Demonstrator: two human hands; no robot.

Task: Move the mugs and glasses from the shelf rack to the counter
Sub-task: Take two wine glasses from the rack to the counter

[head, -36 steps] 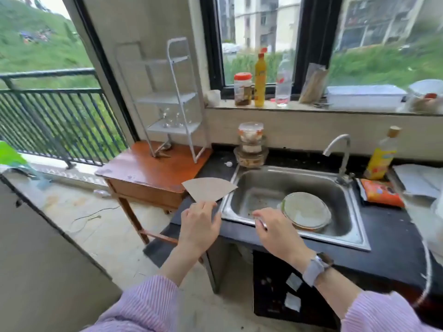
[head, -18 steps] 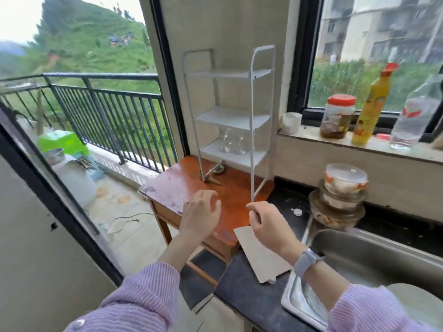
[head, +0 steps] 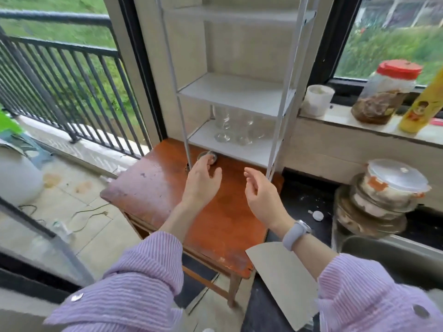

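head view: clear glasses [head: 236, 127] crowd the lowest shelf of the white shelf rack [head: 239, 92] at twelve o'clock. left hand [head: 202, 182] and right hand [head: 262, 195], both empty and loosely spread, hover over the wooden table [head: 148, 188], likely positioned for reaching in; dark counter [head: 304, 197] at three o'clock.

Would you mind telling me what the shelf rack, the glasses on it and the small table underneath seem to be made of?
The shelf rack looks like thin metal tubing with flat boards, all matt white, though the boards could be plastic. The glasses look like clear glass: the shelf shows through them. The small table appears to be wood with a glossy reddish-brown varnish, worn pale at the near edge.
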